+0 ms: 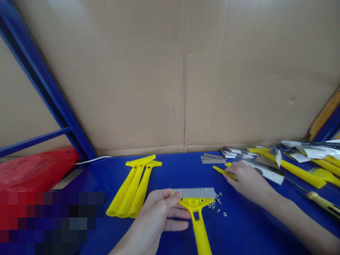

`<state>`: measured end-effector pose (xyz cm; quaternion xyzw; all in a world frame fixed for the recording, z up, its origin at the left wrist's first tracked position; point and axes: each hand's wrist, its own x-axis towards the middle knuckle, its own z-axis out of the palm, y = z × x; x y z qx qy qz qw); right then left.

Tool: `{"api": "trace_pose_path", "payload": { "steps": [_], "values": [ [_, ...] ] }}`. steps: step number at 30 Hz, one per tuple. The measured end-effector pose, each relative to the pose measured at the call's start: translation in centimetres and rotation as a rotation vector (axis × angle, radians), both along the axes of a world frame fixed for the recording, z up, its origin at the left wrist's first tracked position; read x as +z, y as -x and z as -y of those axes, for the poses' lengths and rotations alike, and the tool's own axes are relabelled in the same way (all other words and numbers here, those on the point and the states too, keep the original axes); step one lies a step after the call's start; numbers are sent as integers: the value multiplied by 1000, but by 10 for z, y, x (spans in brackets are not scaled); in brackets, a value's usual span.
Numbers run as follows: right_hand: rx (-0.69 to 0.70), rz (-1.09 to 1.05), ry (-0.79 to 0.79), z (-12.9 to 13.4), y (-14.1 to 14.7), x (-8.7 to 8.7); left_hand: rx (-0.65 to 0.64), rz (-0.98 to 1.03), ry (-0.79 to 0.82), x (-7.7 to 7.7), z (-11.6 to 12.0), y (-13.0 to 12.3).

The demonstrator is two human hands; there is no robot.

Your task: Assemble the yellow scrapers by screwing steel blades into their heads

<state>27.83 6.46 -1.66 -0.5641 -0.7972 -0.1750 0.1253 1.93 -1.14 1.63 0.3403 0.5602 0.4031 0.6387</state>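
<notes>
My left hand (167, 209) grips the head of a yellow scraper (198, 216), its thumb pressing a flat grey blade (195, 193) against the top edge. The scraper's handle points down toward me. Over to the right, my right hand (244, 179) is closed around a small yellow plastic strip (223, 171), partly hidden by the fingers. Small screws and nuts (218, 210) lie scattered on the blue table (175, 170) just right of the blade. Several loose grey blades (211, 159) rest behind the right hand.
Left of my left hand lie three yellow scraper handles (135, 191). White packets (265, 171), more yellow scrapers (297, 171) and a screwdriver (322, 203) crowd the right side. A red bag (39, 168) sits far left by a blue frame (50, 81). Cardboard (138, 78) stands behind.
</notes>
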Motion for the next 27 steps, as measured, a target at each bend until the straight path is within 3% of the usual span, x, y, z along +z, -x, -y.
{"api": "trace_pose_path", "payload": {
  "steps": [3,7,12,14,19,21,24,27],
  "values": [
    [-1,13,-18,3,1,3,-58,-9,13,2,4,-6],
    [2,-22,-46,7,2,5,-15,-30,30,7,7,-15],
    [177,-404,-77,20,10,12,23,-21,10,10,5,-19],
    [224,-625,4,28,17,15,11,-17,2,8,4,-19],
    [209,-1119,376,46,38,9,-27,1,-23,2,1,-15],
    [248,-1108,352,52,45,6,-33,7,-32,1,1,-15],
    [343,-923,230,59,54,4,-59,9,-56,-2,1,-14],
    [396,-844,230,62,57,5,-102,14,-77,-6,1,-13]
  ]
}}
